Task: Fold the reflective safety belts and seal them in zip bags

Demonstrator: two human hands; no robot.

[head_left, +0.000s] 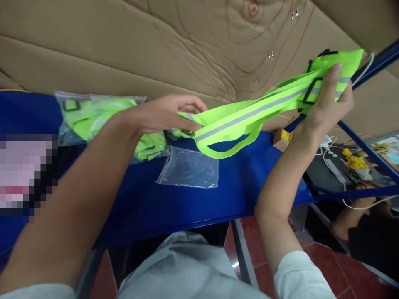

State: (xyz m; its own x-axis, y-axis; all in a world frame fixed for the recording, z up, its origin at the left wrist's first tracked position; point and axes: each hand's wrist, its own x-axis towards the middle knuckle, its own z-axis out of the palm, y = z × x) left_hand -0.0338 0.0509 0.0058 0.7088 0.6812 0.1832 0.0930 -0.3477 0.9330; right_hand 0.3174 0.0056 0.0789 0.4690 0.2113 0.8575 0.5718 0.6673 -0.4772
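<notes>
A neon-green reflective strap (243,120) with a grey stripe and black buckles stretches through the air between my two hands. My right hand (330,95), raised at the upper right, grips the buckle end, thumb on top. At the lower end my left hand (174,112) pinches the strap between thumb and fingers, with other fingers curled. One loop of the strap hangs down between the hands. Below it, a flat clear zip bag (190,168) lies on the blue table (187,211). Clear bags of folded green straps (99,112) sit behind my left forearm, which partly covers them.
Brown cardboard (124,50) with red markings stands along the back. A small cardboard box (282,139) is at the table's right. Beyond a blue frame bar, a co-worker's hands (368,193) are near yellow items (355,160) and white cables. A pixelated screen-like patch (25,174) is at left.
</notes>
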